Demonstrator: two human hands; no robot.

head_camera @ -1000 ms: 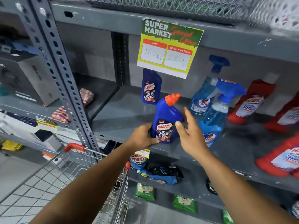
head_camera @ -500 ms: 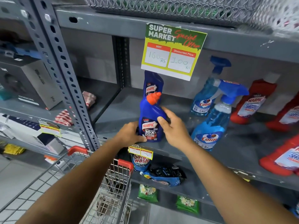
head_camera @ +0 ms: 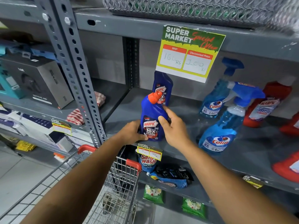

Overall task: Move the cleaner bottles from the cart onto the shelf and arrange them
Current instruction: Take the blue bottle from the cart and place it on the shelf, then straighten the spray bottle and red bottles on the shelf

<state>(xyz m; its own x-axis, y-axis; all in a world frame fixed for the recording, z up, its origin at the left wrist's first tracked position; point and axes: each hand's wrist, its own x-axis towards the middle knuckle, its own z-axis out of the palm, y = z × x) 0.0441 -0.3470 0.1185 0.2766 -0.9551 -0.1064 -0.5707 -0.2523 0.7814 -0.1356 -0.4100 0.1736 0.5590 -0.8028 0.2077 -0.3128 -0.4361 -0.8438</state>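
Observation:
A dark blue Harpic bottle point(head_camera: 151, 117) with an orange cap stands upright near the front edge of the grey shelf point(head_camera: 186, 110). My left hand point(head_camera: 131, 131) grips its lower left side and my right hand point(head_camera: 172, 126) wraps its right side. A second blue Harpic bottle point(head_camera: 162, 87) stands directly behind it, its top hidden by the price sign. Two light blue Colin spray bottles point(head_camera: 224, 126) stand to the right, with red Harpic bottles point(head_camera: 267, 104) beyond them. The wire cart point(head_camera: 119, 180) with red handle corners sits below my arms.
A green and yellow price sign point(head_camera: 189, 54) hangs from the shelf above. A perforated steel upright point(head_camera: 77, 71) stands left of the bottle. Boxes fill the left shelves, and pouches lie on the lower shelf point(head_camera: 171, 177). A grey woven basket point(head_camera: 194, 5) sits overhead.
Both hands have carried the front Harpic bottle leftward along the shelf, from beside the Colin sprays to directly in front of the rear Harpic bottle. My right hand has closed onto it.

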